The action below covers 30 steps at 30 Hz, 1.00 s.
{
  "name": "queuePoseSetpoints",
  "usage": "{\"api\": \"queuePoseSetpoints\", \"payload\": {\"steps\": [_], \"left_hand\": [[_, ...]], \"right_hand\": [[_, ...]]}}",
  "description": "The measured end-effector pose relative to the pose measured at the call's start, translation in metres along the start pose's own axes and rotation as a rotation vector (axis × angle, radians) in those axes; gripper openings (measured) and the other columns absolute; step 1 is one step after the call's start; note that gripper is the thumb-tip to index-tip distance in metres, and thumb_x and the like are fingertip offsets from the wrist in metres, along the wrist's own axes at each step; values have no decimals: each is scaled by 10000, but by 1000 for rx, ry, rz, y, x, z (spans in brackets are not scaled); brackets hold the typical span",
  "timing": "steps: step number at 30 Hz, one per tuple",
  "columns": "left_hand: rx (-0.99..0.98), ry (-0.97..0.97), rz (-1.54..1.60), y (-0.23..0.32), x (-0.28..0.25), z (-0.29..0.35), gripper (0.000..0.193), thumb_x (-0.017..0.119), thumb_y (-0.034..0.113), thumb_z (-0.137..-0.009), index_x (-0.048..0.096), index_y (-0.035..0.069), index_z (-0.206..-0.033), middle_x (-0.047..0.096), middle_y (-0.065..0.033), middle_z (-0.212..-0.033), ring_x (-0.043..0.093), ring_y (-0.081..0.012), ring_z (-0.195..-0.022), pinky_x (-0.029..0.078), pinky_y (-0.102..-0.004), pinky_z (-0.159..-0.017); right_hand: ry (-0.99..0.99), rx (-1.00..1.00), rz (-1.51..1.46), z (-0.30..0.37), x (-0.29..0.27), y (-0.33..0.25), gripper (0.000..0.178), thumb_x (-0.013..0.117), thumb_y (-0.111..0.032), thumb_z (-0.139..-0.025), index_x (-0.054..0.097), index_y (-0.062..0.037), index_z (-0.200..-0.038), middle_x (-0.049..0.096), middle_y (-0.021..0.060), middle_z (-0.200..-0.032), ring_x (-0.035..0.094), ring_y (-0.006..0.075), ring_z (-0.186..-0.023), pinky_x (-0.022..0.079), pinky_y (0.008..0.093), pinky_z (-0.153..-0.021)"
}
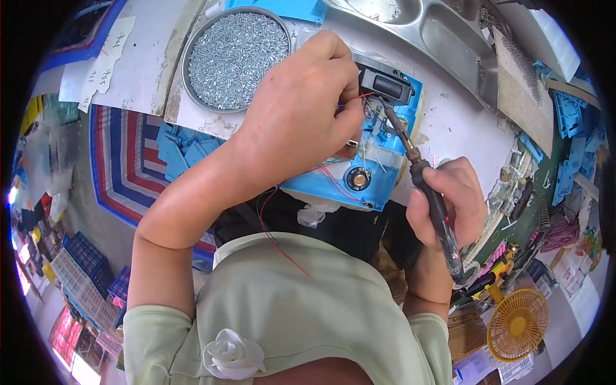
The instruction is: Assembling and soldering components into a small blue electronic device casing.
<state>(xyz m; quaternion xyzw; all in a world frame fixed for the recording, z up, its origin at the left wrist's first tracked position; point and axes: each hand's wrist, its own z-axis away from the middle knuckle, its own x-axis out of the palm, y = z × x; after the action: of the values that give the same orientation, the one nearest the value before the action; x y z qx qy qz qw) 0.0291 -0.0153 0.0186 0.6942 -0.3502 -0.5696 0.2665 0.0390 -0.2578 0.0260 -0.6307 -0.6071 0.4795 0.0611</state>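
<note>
My left hand reaches over a light-blue plastic housing, its fingers pinched on a thin red wire that shows past the fingertips. Wrapped in the fingers of my right hand is a soldering iron with a black handle. Its tip points up and left, close to the wires and a dark rectangular part on the housing. A small round speaker sits in the housing's lower part, with red and green wires near it. My left hand hides much of the housing's left side.
A round metal tin of small screws stands left of the housing. A steel compartment tray lies at the far right. Blue plastic pieces lie on striped cloth at left. A yellow fan stands at lower right.
</note>
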Motion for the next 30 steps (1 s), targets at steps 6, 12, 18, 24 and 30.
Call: {"api": "queuePoseSetpoints", "payload": {"steps": [6,12,18,24,30], "left_hand": [[1,-15,6,-2,-1,0,107,708,27,-800,623,-36,-785,566,-111,-932,623,-239,-727,519,-329,-602],[-30,-21,39,-2,-1,1,106,709,34,-801,626,-30,-790,570,-114,-934,627,-244,-732,519,-338,-613],[16,9,18,-4,0,1,113,719,49,-797,631,-21,-790,574,-114,-931,619,-248,-719,511,-337,-614],[-38,-17,25,-1,-1,0,121,721,56,-795,630,-23,-789,575,-109,-931,611,-238,-717,509,-327,-626],[0,5,12,-4,1,1,120,720,48,-788,626,-26,-783,573,-106,-929,608,-225,-715,507,-325,-629]], "right_hand": [[-18,3,-12,-4,2,0,318,805,-33,-766,686,-28,-1062,610,68,-685,536,226,-569,422,325,-534],[-39,20,41,-5,3,-2,352,813,-15,-740,691,-53,-1067,598,60,-686,540,231,-582,429,324,-540],[-83,-51,102,-11,-1,-3,408,821,44,-665,716,-85,-1038,606,48,-723,543,232,-606,445,326,-553],[-91,-30,58,-8,-7,0,426,820,51,-650,716,-84,-1040,602,50,-720,540,236,-608,446,329,-556],[-116,-19,42,-9,-8,-1,430,823,34,-656,710,-80,-1056,605,52,-714,547,240,-608,446,327,-555]]}}
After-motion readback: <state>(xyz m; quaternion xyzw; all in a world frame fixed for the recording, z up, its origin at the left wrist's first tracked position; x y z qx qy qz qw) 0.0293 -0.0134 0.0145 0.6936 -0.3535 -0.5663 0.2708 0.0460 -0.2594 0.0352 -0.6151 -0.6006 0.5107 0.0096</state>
